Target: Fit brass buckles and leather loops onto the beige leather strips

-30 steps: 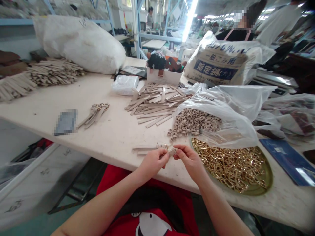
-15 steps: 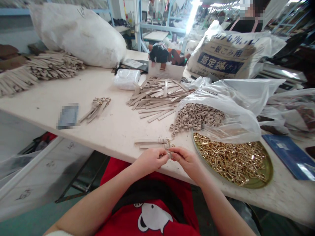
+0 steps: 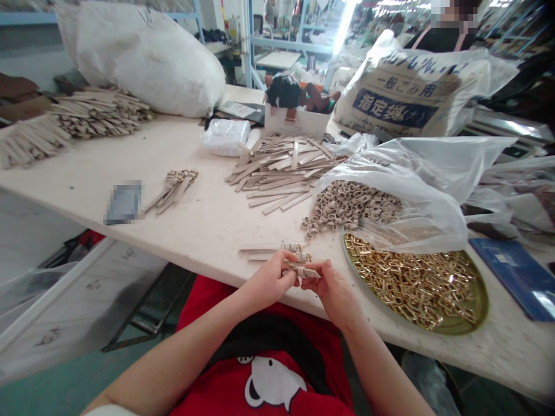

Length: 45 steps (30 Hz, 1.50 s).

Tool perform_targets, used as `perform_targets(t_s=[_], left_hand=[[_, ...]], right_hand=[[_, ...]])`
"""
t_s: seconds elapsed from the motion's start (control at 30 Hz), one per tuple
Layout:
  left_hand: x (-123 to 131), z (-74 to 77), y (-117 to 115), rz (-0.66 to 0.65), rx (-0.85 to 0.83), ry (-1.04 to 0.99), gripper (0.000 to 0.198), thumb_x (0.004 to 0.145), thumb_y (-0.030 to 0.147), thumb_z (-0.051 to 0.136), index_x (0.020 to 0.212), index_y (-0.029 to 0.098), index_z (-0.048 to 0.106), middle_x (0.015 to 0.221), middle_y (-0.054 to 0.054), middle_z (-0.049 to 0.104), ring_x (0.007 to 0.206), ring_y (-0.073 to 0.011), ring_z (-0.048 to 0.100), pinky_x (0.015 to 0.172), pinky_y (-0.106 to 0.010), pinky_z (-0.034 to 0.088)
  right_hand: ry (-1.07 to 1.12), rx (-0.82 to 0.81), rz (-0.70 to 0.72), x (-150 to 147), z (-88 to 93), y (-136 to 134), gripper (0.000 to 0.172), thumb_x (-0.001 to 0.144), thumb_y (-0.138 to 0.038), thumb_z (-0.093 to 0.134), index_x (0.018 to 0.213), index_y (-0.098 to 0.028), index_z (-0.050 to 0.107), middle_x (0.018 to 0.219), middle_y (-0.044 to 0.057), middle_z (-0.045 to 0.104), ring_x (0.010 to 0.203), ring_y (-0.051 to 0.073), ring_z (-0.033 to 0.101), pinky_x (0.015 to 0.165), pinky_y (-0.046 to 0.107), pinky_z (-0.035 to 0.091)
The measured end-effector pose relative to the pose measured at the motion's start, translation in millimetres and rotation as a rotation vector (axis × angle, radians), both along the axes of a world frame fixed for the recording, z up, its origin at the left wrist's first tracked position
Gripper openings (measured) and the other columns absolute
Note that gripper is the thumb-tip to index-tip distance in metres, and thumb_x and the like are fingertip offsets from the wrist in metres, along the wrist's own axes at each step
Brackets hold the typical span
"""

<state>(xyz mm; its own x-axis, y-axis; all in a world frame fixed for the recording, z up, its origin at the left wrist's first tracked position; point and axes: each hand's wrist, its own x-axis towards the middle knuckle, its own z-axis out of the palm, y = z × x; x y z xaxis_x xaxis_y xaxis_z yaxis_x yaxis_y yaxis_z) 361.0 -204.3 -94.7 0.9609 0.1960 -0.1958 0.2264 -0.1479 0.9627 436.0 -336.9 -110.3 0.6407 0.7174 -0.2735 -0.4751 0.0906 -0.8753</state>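
Observation:
My left hand (image 3: 269, 281) and my right hand (image 3: 330, 289) meet at the table's front edge, both pinched on a short beige strap with a gold buckle (image 3: 302, 270). Just beyond them lie two finished beige straps with buckles (image 3: 273, 249) on the table. A round tray of gold buckles (image 3: 416, 283) sits to the right of my hands. Behind it a clear plastic bag spills small beige loops (image 3: 347, 209). A loose pile of beige straps (image 3: 277, 170) lies farther back in the middle.
A small bundle of straps (image 3: 173, 186) and a blurred flat item (image 3: 124, 202) lie at left. Stacks of straps (image 3: 78, 118) and a big white sack (image 3: 143, 55) fill the back left. A printed bag (image 3: 411, 95), a person behind it, and a blue folder (image 3: 515, 277) are at right.
My hands stayed at the table edge, working the strap and buckle between the fingers; the strap end now sticks out toward the right. The view shifted slightly.

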Motion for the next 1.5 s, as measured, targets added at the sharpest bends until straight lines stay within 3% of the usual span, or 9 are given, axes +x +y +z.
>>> perform_targets(t_s=[0.2, 0.43, 0.6, 0.77, 0.87, 0.97, 1.1, 1.33, 1.5], left_hand=[[-1.5, 0.7, 0.3, 0.009, 0.126, 0.061, 0.028, 0.080, 0.032, 0.046, 0.102, 0.017, 0.040, 0.069, 0.001, 0.059, 0.053, -0.0100, 0.052, 0.053, -0.021, 0.038], [-5.4, -2.7, 2.0, 0.011, 0.394, 0.129, 0.028, 0.074, 0.043, 0.052, 0.088, 0.018, 0.052, 0.074, -0.001, 0.060, 0.065, -0.0143, 0.053, 0.057, -0.023, 0.037], [-8.2, -1.1, 0.4, -0.014, 0.263, 0.129, 0.026, 0.073, 0.042, 0.054, 0.078, 0.016, 0.054, 0.071, 0.000, 0.059, 0.063, -0.0123, 0.051, 0.055, -0.021, 0.037], [-13.9, 3.0, -0.1, -0.019, 0.063, 0.127, 0.025, 0.072, 0.038, 0.057, 0.082, 0.016, 0.053, 0.067, 0.002, 0.057, 0.058, -0.0100, 0.051, 0.055, -0.020, 0.038], [-15.4, 4.2, -0.3, -0.018, 0.010, 0.154, 0.022, 0.071, 0.033, 0.057, 0.083, 0.015, 0.052, 0.060, 0.004, 0.055, 0.055, -0.0099, 0.052, 0.054, -0.020, 0.038], [-14.1, 5.5, -2.1, -0.015, -0.066, 0.181, 0.019, 0.070, 0.028, 0.057, 0.083, 0.015, 0.052, 0.059, 0.004, 0.055, 0.055, -0.0102, 0.053, 0.053, -0.020, 0.038], [-10.7, 4.5, -6.7, -0.043, -0.175, 0.186, 0.019, 0.069, 0.026, 0.057, 0.084, 0.014, 0.053, 0.057, 0.003, 0.057, 0.054, -0.0106, 0.054, 0.053, -0.020, 0.038], [-11.4, -4.2, -2.7, -0.096, -0.366, 0.291, 0.027, 0.069, 0.033, 0.059, 0.086, 0.013, 0.054, 0.064, 0.000, 0.062, 0.059, -0.0110, 0.057, 0.055, -0.021, 0.040], [-11.9, -6.6, -1.4, 0.001, -0.426, 0.361, 0.024, 0.067, 0.028, 0.062, 0.083, 0.013, 0.054, 0.064, 0.000, 0.062, 0.055, -0.0092, 0.058, 0.056, -0.020, 0.042]], right_hand=[[0.266, -0.005, 0.046, -0.3, -4.9, -2.2, 0.022, 0.069, -0.038, 0.068, 0.079, -0.020, 0.061, 0.063, -0.005, 0.053, 0.052, 0.004, 0.043, 0.050, 0.017, 0.037], [0.492, 0.063, 0.217, -5.7, -9.6, -8.5, 0.018, 0.067, -0.031, 0.070, 0.079, -0.020, 0.062, 0.069, -0.004, 0.054, 0.060, 0.006, 0.048, 0.059, 0.019, 0.041], [0.265, 0.008, 0.074, -9.7, -10.9, -8.9, 0.021, 0.067, -0.036, 0.068, 0.071, -0.020, 0.056, 0.071, -0.003, 0.055, 0.066, 0.011, 0.050, 0.064, 0.024, 0.041], [-0.180, -0.152, -0.139, -10.9, -14.0, -5.1, 0.029, 0.069, -0.037, 0.064, 0.064, -0.020, 0.042, 0.060, -0.006, 0.046, 0.058, 0.009, 0.043, 0.059, 0.023, 0.037], [-0.332, -0.250, -0.233, -9.7, -13.5, -3.2, 0.028, 0.068, -0.037, 0.064, 0.074, -0.021, 0.042, 0.060, -0.007, 0.043, 0.055, 0.009, 0.043, 0.054, 0.023, 0.037], [-0.384, -0.319, -0.122, -8.3, -12.2, -4.7, 0.028, 0.072, -0.039, 0.057, 0.088, -0.020, 0.045, 0.060, -0.007, 0.046, 0.052, 0.010, 0.044, 0.052, 0.024, 0.037], [-0.499, -0.380, 0.051, -8.8, -14.4, -12.0, 0.020, 0.078, -0.038, 0.047, 0.085, -0.019, 0.047, 0.052, -0.008, 0.038, 0.047, 0.009, 0.036, 0.046, 0.022, 0.030], [-0.594, -0.446, 0.009, -13.2, -26.7, -21.5, 0.018, 0.081, -0.037, 0.043, 0.086, -0.020, 0.045, 0.053, -0.007, 0.037, 0.047, 0.010, 0.036, 0.045, 0.022, 0.029], [-0.791, -0.500, 0.104, -14.3, -22.9, -25.3, 0.015, 0.083, -0.033, 0.041, 0.085, -0.020, 0.046, 0.059, -0.004, 0.045, 0.052, 0.011, 0.042, 0.051, 0.024, 0.033]])
